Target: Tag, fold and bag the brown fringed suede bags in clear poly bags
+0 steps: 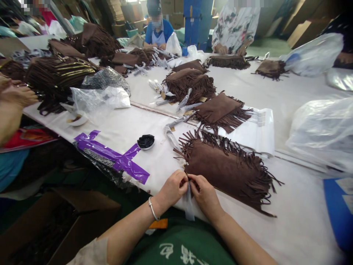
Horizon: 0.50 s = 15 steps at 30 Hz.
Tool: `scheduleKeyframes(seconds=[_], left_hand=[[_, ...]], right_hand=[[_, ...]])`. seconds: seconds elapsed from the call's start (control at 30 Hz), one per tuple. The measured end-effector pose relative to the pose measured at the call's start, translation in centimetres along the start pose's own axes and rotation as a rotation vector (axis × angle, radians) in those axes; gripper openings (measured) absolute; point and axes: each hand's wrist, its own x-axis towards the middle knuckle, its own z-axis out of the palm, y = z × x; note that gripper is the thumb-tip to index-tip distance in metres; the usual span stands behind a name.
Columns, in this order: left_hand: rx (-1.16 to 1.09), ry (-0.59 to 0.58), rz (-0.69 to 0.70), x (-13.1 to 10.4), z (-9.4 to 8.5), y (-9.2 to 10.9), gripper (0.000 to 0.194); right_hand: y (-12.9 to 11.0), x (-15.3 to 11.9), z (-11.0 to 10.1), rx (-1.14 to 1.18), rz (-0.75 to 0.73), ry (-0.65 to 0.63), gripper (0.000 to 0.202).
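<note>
A brown suede-like pouch [223,165] with long fringe lies flat on the white table, its near left corner at my fingertips. My left hand [175,187] is closed in a pinch beside that corner, a silver bangle on its wrist. Close against it, my right hand [203,191] also pinches with thumb and fingers. A narrow translucent plastic strip [189,208] hangs down from between both hands over the table edge. The exact spot where the fingertips meet the strip and the corner is partly hidden.
More fringed brown pouches [220,108] lie beyond, with plastic-wrapped straps [180,119] alongside. Left stand a small dish of black pieces [146,141] and purple tape [110,154] on the table edge. Clear plastic bags [322,132] lie right. Co-workers' hands [19,92] work around the table.
</note>
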Motion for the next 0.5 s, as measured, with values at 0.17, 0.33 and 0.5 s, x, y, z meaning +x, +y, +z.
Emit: scheduleKeyframes(seconds=[0.17, 0.33, 0.5], left_hand=[[-0.007, -0.010, 0.011, 0.1, -0.1, 0.0, 0.009], [0.013, -0.031, 0.005, 0.6, -0.3, -0.3, 0.007], [-0.179, -0.047, -0.165, 0.4, -0.4, -0.1, 0.002]], right_hand=[[0.0, 0.1, -0.3, -0.010, -0.002, 0.024, 0.023], [-0.2, 0.6, -0.7, -0.003, -0.010, 0.046, 0.018], [-0.1, 0.0, -1.2, 0.162, 0.189, 0.051, 0.017]])
